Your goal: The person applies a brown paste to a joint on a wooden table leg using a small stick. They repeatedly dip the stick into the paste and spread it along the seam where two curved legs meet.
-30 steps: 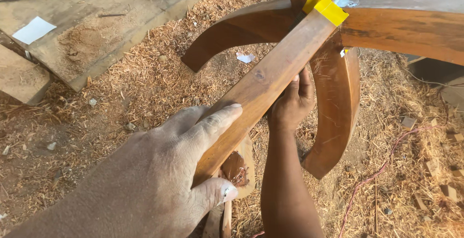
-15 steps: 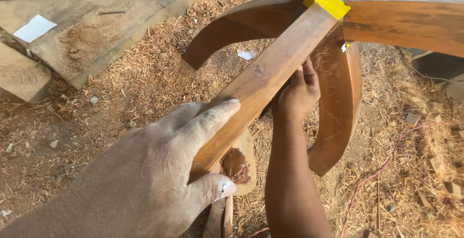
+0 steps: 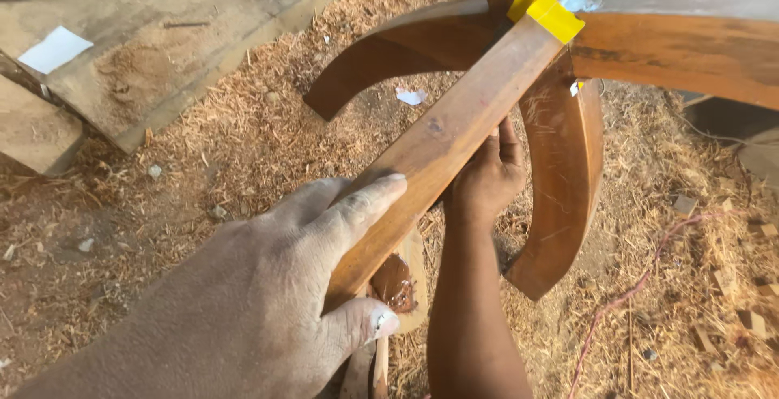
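We steady a long wooden bar (image 3: 454,152) slanting over 2 curved legs (image 3: 560,180), our left hand (image 3: 268,302) in a grasping grip on its lower end, our right hand (image 3: 487,176) clenched under its middle. Only yellow tape (image 3: 545,6) shows at the joint; a loosened grip could let the bar twist free onto the sawdust-covered floor (image 3: 243,148).

The bar (image 3: 454,135) is smooth brown wood with a dull sheen, capped with glossy yellow tape (image 3: 548,6). The curved legs (image 3: 560,172) are varnished wood, shinier, with scuffs. Dry, coarse sawdust (image 3: 243,139) covers the floor. The planks (image 3: 146,50) are raw, matt wood, and a white paper scrap (image 3: 55,49) lies on them. The left hand (image 3: 268,302) looks dusty.
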